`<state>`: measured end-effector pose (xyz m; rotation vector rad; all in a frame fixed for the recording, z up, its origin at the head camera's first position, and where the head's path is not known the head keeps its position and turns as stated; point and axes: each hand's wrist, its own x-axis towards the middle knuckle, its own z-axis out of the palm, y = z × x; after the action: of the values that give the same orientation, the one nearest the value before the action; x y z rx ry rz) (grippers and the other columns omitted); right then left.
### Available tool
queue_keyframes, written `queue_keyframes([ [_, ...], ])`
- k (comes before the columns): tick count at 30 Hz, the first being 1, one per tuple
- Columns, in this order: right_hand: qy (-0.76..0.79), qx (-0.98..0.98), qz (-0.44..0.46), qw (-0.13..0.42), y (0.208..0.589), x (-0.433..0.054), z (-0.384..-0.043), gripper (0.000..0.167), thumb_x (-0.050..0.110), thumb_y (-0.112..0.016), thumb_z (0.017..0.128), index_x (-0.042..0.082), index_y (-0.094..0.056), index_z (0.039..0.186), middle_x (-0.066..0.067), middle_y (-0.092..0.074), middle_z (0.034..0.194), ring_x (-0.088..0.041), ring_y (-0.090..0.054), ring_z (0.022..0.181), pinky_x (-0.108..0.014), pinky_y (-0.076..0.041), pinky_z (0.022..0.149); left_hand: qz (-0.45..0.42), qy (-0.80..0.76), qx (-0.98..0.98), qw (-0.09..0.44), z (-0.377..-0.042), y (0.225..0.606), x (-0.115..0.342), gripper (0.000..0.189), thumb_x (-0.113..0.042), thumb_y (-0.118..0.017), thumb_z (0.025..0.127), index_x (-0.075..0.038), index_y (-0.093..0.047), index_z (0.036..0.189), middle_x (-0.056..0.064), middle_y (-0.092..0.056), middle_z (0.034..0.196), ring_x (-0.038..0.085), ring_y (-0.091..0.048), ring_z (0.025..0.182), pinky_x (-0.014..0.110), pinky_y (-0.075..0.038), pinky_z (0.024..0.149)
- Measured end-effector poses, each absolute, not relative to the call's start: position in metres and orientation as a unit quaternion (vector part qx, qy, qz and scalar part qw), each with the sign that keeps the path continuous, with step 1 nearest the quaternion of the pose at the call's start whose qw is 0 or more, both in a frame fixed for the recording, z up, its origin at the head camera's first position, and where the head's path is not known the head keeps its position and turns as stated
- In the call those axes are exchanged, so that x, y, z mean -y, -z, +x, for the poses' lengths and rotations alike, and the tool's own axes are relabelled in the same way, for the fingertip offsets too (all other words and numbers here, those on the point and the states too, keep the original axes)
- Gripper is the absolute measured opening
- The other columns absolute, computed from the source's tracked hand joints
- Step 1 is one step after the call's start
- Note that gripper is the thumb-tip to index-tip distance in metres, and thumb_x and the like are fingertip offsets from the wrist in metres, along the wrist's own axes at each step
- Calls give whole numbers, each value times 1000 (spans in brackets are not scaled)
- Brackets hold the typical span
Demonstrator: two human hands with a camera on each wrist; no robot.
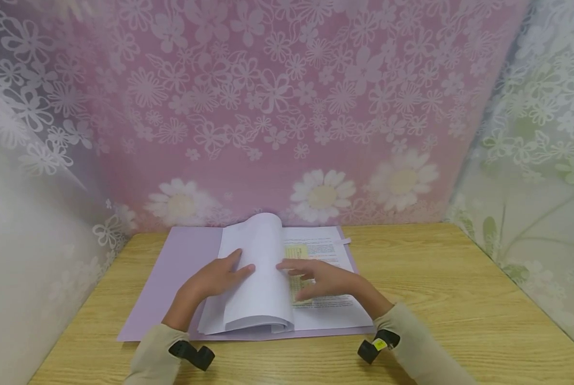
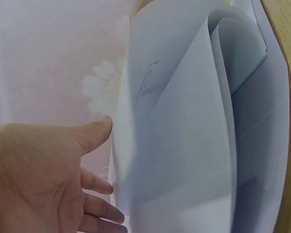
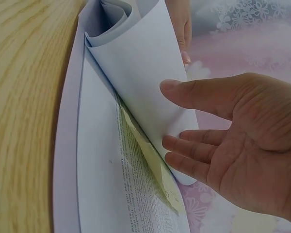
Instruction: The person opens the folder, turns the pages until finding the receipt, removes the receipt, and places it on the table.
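Note:
A lilac folder (image 1: 164, 291) lies spread on the table with a stack of paper in it. Several white sheets (image 1: 263, 278) are turned to the left and bulge in a curl along the middle. My left hand (image 1: 218, 276) touches the left side of this curl, thumb and fingers apart. At its right side is my right hand (image 1: 326, 279), fingers extended and the fingertips near or touching the curled sheets. Under the right hand, a yellow slip (image 3: 157, 167) with print lies on a printed page (image 3: 99, 160), partly covered by the curl.
The folder rests on a wood-grain table (image 1: 426, 289). A pink flowered cloth (image 1: 268, 133) hangs behind, with pale flowered cloth at both sides. A small pale tab (image 1: 343, 241) sticks out at the folder's right edge. Each wrist wears a black band (image 1: 191, 354).

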<state>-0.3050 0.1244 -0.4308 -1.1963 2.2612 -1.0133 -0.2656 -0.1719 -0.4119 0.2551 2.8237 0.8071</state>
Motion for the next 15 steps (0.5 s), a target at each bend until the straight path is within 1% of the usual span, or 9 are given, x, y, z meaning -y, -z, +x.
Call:
queue_keyframes([
  [3, 358, -808, -425, 194, 432, -123, -303, 72, 17, -74, 94, 11, -40, 157, -16, -34, 165, -41, -47, 144, -57, -41, 115, 76, -270, -954, 106, -266, 411, 174, 84, -58, -47, 103, -2, -23, 162, 23, -37, 162, 44, -41, 146, 61, -40, 112],
  [8, 353, -809, -423, 204, 433, -119, -301, 72, 16, -74, 94, 13, -40, 157, -12, -36, 165, -38, -48, 143, -55, -42, 115, 73, -253, -958, 116, -265, 411, 175, 87, -58, -48, 103, 2, -24, 160, 26, -35, 161, 44, -40, 147, 59, -40, 113],
  [12, 355, -808, -421, 211, 435, -115, -300, 71, 16, -74, 94, 14, -41, 157, -10, -34, 166, -35, -48, 144, -52, -43, 115, 83, -250, -958, 117, -267, 412, 174, 86, -55, -50, 103, 4, -24, 159, 27, -29, 163, 45, -32, 151, 59, -34, 118],
  [15, 350, -810, -422, 210, 437, -113, -299, 71, 18, -74, 94, 16, -42, 157, -10, -32, 167, -33, -47, 145, -50, -44, 115, 98, -253, -956, 111, -267, 414, 172, 85, -54, -55, 101, 1, -26, 160, 26, -25, 165, 46, -25, 153, 61, -29, 121],
])
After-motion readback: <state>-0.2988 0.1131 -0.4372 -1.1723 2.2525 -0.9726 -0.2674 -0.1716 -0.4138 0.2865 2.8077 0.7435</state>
